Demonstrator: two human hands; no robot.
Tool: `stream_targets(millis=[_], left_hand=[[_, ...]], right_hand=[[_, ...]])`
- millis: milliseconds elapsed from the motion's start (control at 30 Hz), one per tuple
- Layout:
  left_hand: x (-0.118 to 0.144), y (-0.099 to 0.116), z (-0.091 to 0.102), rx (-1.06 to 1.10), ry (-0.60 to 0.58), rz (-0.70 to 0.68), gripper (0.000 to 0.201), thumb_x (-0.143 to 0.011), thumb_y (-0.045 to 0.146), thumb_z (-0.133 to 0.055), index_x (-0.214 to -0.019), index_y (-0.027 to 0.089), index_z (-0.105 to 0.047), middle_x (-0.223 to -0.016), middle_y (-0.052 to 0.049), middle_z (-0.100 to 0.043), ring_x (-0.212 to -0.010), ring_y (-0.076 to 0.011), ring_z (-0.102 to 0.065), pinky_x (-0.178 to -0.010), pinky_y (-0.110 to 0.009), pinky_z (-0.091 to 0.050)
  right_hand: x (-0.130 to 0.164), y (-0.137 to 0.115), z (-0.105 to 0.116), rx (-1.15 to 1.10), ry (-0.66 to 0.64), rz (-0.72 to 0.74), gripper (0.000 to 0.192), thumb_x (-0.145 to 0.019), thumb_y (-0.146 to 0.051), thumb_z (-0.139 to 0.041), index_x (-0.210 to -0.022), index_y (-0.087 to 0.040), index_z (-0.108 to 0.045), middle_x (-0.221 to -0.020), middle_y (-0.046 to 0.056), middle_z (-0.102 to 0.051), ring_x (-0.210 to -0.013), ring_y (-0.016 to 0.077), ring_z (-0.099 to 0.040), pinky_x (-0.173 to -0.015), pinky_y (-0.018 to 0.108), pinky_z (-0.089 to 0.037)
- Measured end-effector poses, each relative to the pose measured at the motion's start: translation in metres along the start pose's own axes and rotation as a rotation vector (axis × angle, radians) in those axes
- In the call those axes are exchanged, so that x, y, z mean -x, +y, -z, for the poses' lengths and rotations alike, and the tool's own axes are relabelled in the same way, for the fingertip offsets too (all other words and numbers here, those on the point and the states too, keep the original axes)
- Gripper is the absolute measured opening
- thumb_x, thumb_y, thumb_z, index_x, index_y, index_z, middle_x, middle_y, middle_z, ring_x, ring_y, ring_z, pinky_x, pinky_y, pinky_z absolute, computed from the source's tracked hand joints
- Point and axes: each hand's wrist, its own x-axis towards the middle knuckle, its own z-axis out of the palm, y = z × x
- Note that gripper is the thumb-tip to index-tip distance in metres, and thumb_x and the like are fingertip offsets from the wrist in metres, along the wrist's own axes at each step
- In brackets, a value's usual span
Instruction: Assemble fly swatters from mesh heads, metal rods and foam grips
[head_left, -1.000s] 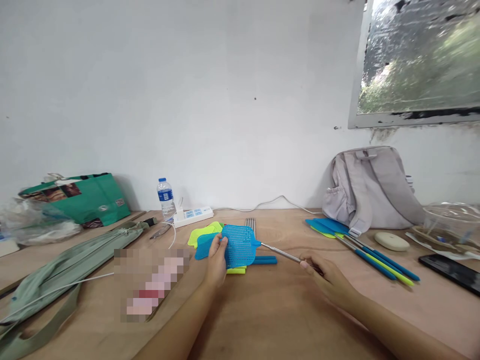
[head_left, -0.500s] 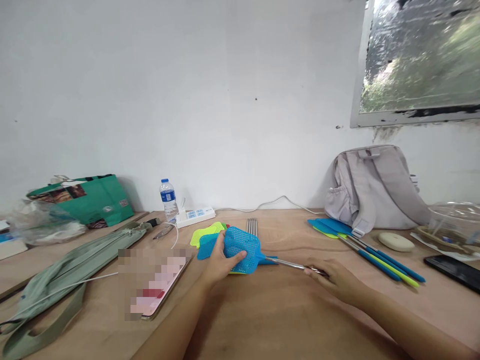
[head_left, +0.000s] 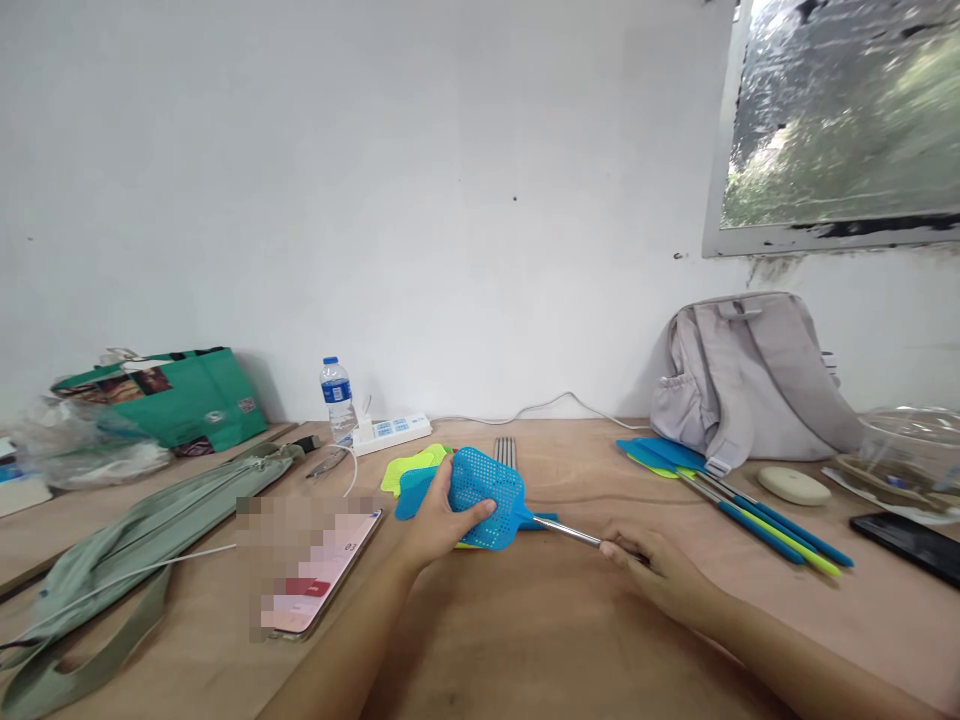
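A blue fly swatter (head_left: 491, 497) with a perforated head and a thin metal rod is held between both my hands. My left hand (head_left: 450, 522) is closed round its head, thumb on the front face. My right hand (head_left: 649, 570) is closed on the far end of the rod; the fingers hide that end. Behind and below the head lie more flat swatter heads, a yellow-green head (head_left: 411, 465) and a blue one (head_left: 415, 490), partly covered by my left hand. Several metal rods (head_left: 505, 452) stick out behind the held head.
To the right lie several swatters (head_left: 757, 520) with blue and yellow-green handles, before a grey backpack (head_left: 750, 370). A phone (head_left: 330, 575), a green strapped bag (head_left: 172, 520), a water bottle (head_left: 336, 395) and a power strip (head_left: 391, 432) are on the left. A black phone (head_left: 911, 545) lies far right.
My right hand has shifted slightly left and down along the rod, and the rod looks shorter between my hands. My left hand keeps its hold on the swatter head.
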Motion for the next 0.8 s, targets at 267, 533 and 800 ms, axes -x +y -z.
stream_targets(millis=[267,533,800], left_hand=[[-0.011,-0.002,-0.001,-0.391,0.237,-0.18,0.068,-0.051,0.039,-0.071,-0.11,0.018,-0.045,-0.105,-0.013,-0.058,-0.101,-0.0313,-0.052,-0.084,-0.045,-0.039],[0.016,0.0,-0.04,-1.036,-0.114,-1.026,0.044,-0.081,0.019,-0.039,-0.125,0.016,-0.038,-0.124,-0.009,-0.049,-0.123,-0.0229,-0.033,-0.104,-0.041,-0.015],[0.009,-0.008,-0.033,-1.234,-0.2,-1.078,0.022,-0.085,0.018,-0.036,-0.097,0.02,-0.055,-0.084,-0.005,-0.06,-0.08,-0.0183,-0.053,-0.073,-0.032,-0.035]], right_hand=[[-0.008,-0.004,-0.019,-0.042,0.112,-0.036,0.036,-0.082,-0.051,-0.034,-0.068,-0.021,-0.049,-0.057,-0.003,-0.047,-0.055,0.0123,-0.044,-0.05,0.023,-0.035],[-0.026,-0.009,-0.037,-0.167,0.207,-0.002,0.039,-0.083,-0.052,-0.033,-0.068,-0.02,-0.048,-0.063,-0.002,-0.049,-0.063,0.0139,-0.047,-0.059,0.025,-0.038],[-0.04,-0.004,-0.038,-0.484,0.113,-0.035,0.048,-0.084,-0.053,-0.023,-0.073,-0.019,-0.054,-0.065,0.001,-0.055,-0.066,0.0155,-0.052,-0.064,0.029,-0.041]])
